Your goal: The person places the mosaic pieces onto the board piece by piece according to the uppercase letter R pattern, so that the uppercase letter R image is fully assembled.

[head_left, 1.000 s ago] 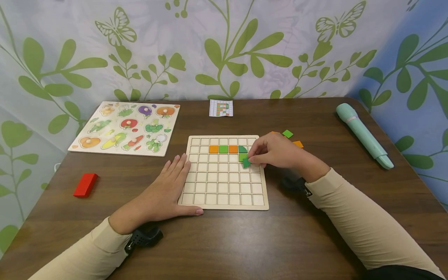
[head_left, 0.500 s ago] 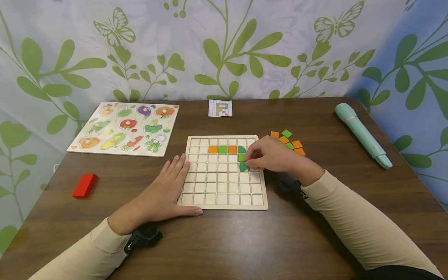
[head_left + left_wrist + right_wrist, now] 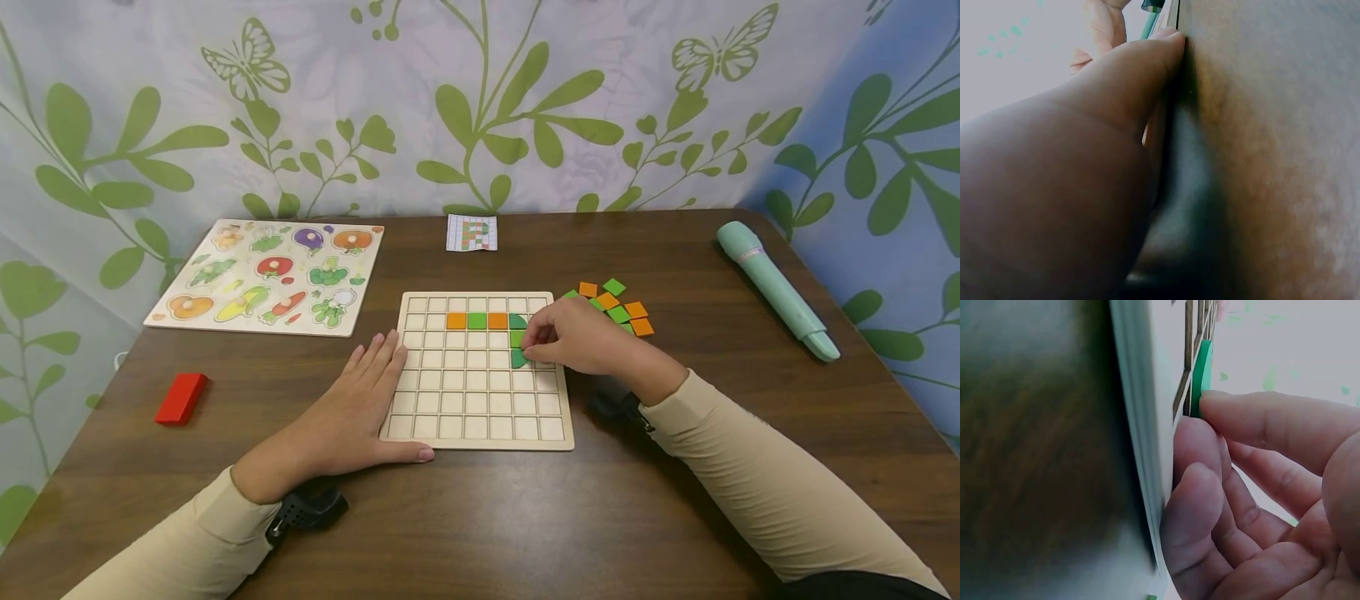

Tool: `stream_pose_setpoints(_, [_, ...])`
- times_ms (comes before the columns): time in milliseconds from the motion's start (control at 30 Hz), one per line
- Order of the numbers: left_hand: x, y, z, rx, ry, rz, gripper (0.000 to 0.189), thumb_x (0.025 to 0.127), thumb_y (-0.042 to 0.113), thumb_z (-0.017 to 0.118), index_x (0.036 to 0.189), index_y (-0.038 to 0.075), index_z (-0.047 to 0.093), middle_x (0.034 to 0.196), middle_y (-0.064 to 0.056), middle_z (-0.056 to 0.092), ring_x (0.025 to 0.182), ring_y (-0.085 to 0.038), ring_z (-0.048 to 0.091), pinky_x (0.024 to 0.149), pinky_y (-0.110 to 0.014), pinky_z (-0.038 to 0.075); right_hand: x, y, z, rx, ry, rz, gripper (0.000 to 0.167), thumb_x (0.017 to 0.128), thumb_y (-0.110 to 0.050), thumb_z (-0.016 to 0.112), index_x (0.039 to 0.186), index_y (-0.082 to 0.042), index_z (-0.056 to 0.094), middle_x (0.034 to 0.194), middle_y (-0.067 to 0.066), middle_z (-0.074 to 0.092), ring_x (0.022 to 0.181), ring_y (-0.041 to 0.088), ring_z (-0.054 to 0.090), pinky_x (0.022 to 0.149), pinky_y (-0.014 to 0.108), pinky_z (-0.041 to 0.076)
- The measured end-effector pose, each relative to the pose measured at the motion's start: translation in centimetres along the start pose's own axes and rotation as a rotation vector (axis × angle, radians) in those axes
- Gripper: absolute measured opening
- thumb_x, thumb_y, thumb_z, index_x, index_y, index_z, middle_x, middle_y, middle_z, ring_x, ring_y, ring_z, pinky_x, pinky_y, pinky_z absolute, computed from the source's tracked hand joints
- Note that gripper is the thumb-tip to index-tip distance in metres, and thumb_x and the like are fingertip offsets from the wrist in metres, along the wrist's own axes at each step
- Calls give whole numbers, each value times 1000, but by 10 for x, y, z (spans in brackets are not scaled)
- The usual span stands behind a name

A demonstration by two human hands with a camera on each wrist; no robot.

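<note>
A pale wooden grid board (image 3: pixel 463 404) lies on the table. My left hand (image 3: pixel 352 408) rests along its left edge with fingers extended and the thumb at the near corner. At the board's right part, my right hand (image 3: pixel 577 337) pinches a dark green rounded tile (image 3: pixel 518 359), which stands slightly raised at its cell in the right wrist view. Just above it sits a light green square tile (image 3: pixel 517 339), partly covered by fingers. A dark green quarter-round tile (image 3: pixel 517 321) ends the row of an orange tile (image 3: pixel 457 321), a green tile (image 3: pixel 477 321) and another orange tile (image 3: pixel 498 321).
Several loose orange and green tiles (image 3: pixel 618 314) lie right of the board. Behind it is a small printed pattern card (image 3: pixel 472 233). A vegetable puzzle board (image 3: pixel 247 275) and a red block (image 3: pixel 182 398) are at left, a mint-green microphone-shaped object (image 3: pixel 780 292) at right.
My right hand has brought the dark green tile slightly down and left, from a tilted position to its cell below the light green square. The left hand stays where it was.
</note>
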State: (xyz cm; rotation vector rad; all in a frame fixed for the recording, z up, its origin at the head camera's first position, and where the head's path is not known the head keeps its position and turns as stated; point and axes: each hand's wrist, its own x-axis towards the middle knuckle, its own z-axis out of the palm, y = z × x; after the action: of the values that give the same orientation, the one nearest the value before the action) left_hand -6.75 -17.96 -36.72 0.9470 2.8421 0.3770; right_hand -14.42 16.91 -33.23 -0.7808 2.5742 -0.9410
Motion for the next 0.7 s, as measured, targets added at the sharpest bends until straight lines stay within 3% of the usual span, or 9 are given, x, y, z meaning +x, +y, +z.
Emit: stream_pose_setpoints(700, [0, -1, 1, -2, -5, -1, 136, 81, 90, 58, 166, -6, 12, 173, -23, 0, 158, -38, 1, 124, -55, 6, -3, -1, -7, -12, 14, 11, 6, 94, -13, 83, 90, -14, 79, 81, -6, 71, 74, 16, 64, 69, 37, 54])
